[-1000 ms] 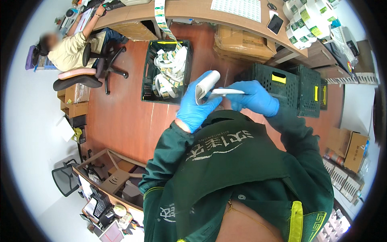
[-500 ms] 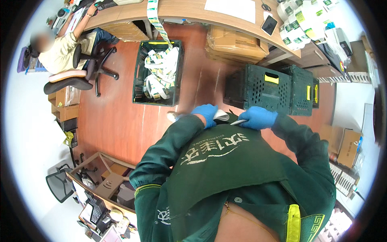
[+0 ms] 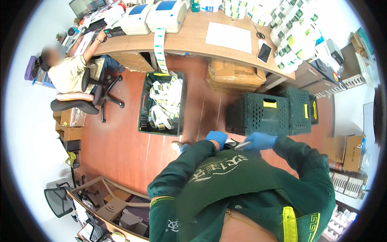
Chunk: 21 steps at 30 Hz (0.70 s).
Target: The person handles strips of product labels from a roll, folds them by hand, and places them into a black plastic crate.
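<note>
In front of my dark green apron (image 3: 225,171), both blue-gloved hands are close together at chest-to-waist height. My left hand (image 3: 217,138) is closed on a white strip (image 3: 230,142), which looks folded over beside the fingers. A thin white edge (image 3: 242,145) sticks out from my right hand (image 3: 261,141), whose fingers are closed on it. The apron and gloves hide most of what I hold, so whether both white parts belong to one piece I cannot tell. Ahead on the floor, a dark green crate (image 3: 142,121) contains a loose heap of printed label strip (image 3: 165,101).
Label strip runs down from a white printer (image 3: 167,16) on the long desk (image 3: 189,36) into the crate. Dark green crates (image 3: 258,117) stand at right, near cardboard boxes (image 3: 236,74). A person (image 3: 70,74) sits on a wheeled chair (image 3: 74,105) at left. Label rolls (image 3: 292,44) crowd the desk's right end.
My view has tilted up, so the printers and more of the desk show. Both hands keep their closed grip on the white material in front of the apron.
</note>
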Motion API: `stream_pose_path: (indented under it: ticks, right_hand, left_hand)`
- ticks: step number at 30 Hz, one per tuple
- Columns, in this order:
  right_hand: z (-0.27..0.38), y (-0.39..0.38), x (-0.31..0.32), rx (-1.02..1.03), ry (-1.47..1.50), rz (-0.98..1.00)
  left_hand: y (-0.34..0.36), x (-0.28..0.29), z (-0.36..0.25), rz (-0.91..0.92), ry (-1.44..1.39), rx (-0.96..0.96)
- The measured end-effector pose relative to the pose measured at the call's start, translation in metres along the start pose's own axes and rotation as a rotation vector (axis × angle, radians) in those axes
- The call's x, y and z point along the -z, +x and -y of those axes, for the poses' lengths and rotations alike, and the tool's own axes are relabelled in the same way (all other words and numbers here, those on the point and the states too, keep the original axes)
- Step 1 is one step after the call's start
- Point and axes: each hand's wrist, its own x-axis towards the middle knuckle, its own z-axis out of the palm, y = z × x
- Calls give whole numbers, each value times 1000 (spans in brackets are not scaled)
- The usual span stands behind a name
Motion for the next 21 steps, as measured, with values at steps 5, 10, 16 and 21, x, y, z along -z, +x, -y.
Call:
stream_pose_path:
  ticks: [5, 10, 16, 21]
  right_hand:
    - [25, -8, 6, -15, -44, -37]
    - [48, -15, 11, -152, 44, -14]
    - [63, 41, -11, 165, -494, 23]
    - [70, 66, -19, 256, -675, 83]
  left_hand:
    - [-11, 13, -5, -108, -101, 43]
    - [-16, 13, -5, -115, -166, 127]
    - [-30, 21, 4, -128, -302, 154]
    - [-30, 12, 15, -170, -424, 229]
